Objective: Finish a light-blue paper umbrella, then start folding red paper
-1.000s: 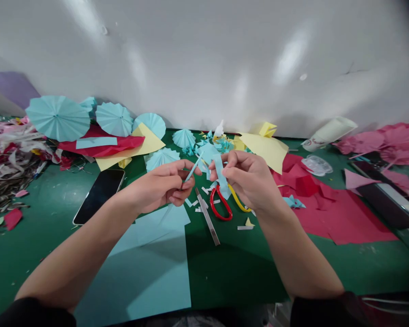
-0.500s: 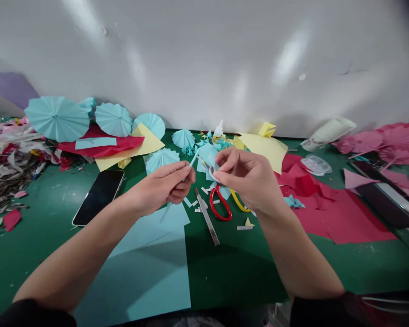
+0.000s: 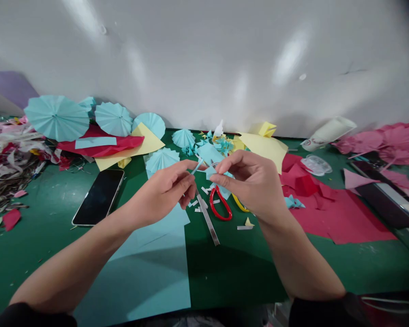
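Observation:
My left hand (image 3: 172,188) is closed round a thin light-blue paper stick (image 3: 197,166), whose tip pokes up past the thumb and index finger. Opposite it, my right hand (image 3: 252,181) pinches a narrow whitish curled strip (image 3: 213,164) between thumb and fingertips, close to the stick's tip. Whether strip and stick touch, I cannot tell. Below the hands lie a red scissor handle (image 3: 220,217), a yellow handle (image 3: 239,203) partly hidden by my right wrist, and a slim metal strip (image 3: 208,222). Large light-blue paper (image 3: 157,272) lies under my left forearm.
Pleated blue paper rounds (image 3: 56,118) stand along the wall. A phone (image 3: 98,197) lies left. Red paper (image 3: 347,218), a clear plastic piece (image 3: 316,165), a white cup (image 3: 328,133) and pink pleated paper (image 3: 395,143) are on the right. Yellow sheets (image 3: 266,147) and scraps lie behind.
My left index finger has stretched toward the right hand, and less of the blue stick shows. The whitish strip now shows as a thin curl. My right hand has shifted slightly.

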